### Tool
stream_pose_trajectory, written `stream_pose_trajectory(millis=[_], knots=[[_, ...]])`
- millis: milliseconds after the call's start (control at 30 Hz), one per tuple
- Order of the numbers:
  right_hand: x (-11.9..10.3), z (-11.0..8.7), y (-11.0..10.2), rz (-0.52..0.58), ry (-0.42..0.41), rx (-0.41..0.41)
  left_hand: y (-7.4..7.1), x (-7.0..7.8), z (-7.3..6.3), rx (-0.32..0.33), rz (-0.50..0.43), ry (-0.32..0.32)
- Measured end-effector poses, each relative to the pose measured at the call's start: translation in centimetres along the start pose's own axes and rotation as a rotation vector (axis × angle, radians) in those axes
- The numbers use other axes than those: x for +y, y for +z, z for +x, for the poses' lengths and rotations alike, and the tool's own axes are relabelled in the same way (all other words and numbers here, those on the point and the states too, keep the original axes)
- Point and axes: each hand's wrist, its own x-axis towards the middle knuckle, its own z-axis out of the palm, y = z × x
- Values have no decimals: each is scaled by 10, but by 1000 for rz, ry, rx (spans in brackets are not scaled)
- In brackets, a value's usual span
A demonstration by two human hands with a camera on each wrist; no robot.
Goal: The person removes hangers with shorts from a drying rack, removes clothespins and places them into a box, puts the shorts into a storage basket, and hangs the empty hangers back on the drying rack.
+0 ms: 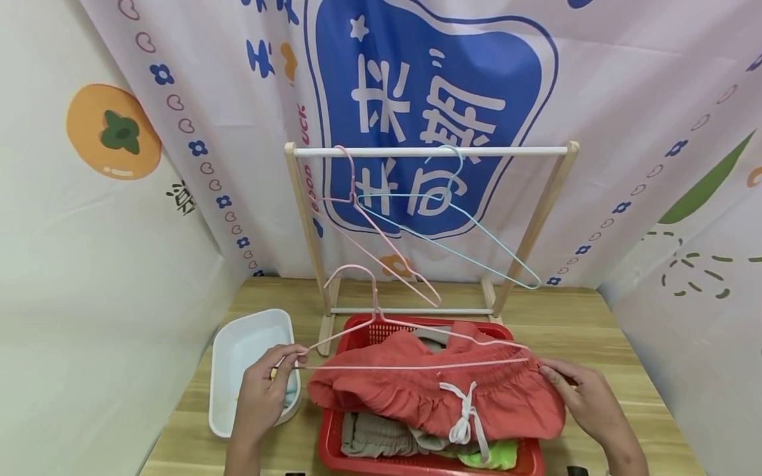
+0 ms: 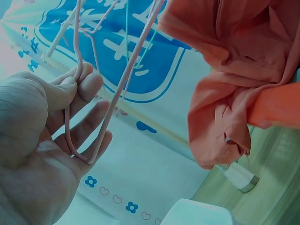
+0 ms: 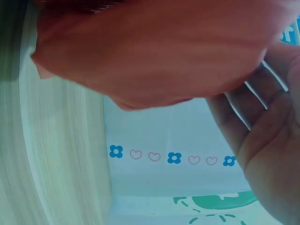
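Note:
A pink wire hanger (image 1: 381, 367) lies level over red shorts (image 1: 512, 406) with a gathered waistband and a white drawstring tied in a bow (image 1: 462, 431). My left hand (image 1: 262, 389) pinches the hanger's left end between thumb and fingers; in the left wrist view, the bent wire (image 2: 118, 96) passes across the other fingers. At the opposite end, my right hand (image 1: 589, 398) grips the waistband's right side, where the hanger's right tip runs into the fabric. The shorts' left side hangs free of the left hand. In the right wrist view, red cloth (image 3: 154, 56) hides the right fingertips.
Beneath the shorts stands a red basket (image 1: 330, 441) with folded grey-brown (image 1: 381, 436) and neon-green clothes (image 1: 500, 456). Behind it, a wooden rack (image 1: 538, 205) carries a pink hanger (image 1: 381, 231) and a light-blue hanger (image 1: 494, 238). A white bin (image 1: 221, 383) sits at left.

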Motion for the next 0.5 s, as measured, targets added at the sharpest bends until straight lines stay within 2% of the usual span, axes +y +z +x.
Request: stream_pose_trajectory(millis=[133,300,500], knots=[[1,0,0,11,43,-34,8,-1,0,-23,12,9],[-4,-1,-6,8,73,-19,22,3,-3,-48,6,15],[-24,0,-16,39,6,1,36,8,-3,-102,-50,4]])
